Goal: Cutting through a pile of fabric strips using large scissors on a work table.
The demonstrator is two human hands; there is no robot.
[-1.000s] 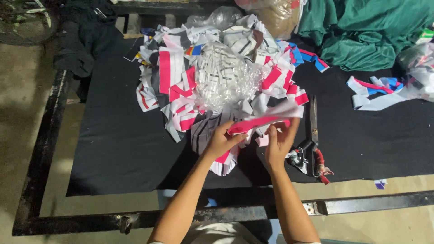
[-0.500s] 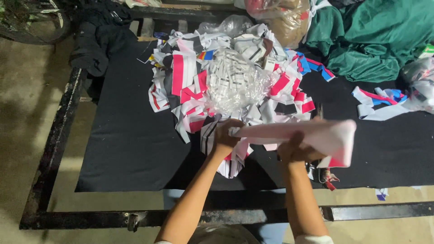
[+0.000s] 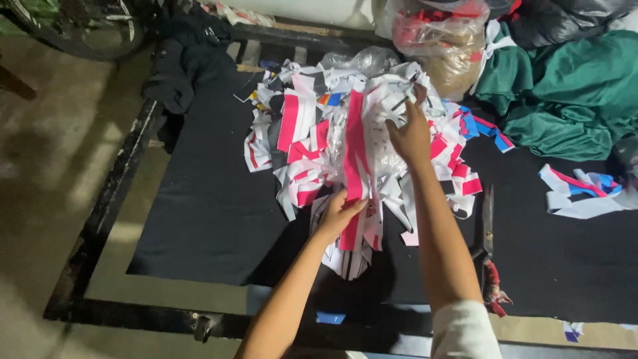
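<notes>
Strip: long pink-and-white fabric strip [image 3: 354,156] lying across scrap pile [image 3: 312,146]
Left hand [image 3: 340,214]: pinching strip's lower end
Right hand [image 3: 411,136]: gripping its upper end

You are working with two hands: your left hand [image 3: 337,214] and your right hand [image 3: 410,136]. Under them one big heap of fabric strips [image 3: 312,153] is lying; one smaller bunch of strips [image 3: 583,193] is sitting well right of your right hand. One pair of scissors [image 3: 488,229] is lying just right of your right forearm, and one green cloth [image 3: 565,100] is bunching beyond.
</notes>
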